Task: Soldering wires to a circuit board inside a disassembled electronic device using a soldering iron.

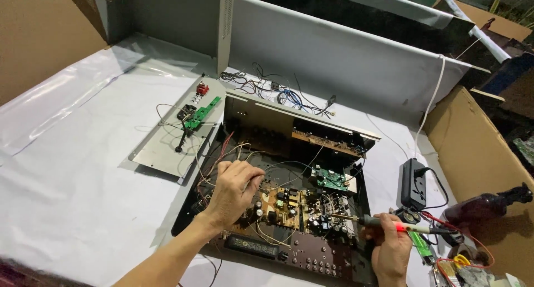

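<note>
White table (72,170): left hand (231,189) perhaps pinching wires (267,170).

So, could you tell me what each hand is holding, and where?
Right hand grips the soldering iron by its handle. Left hand pinches thin wires above the circuit board.
</note>
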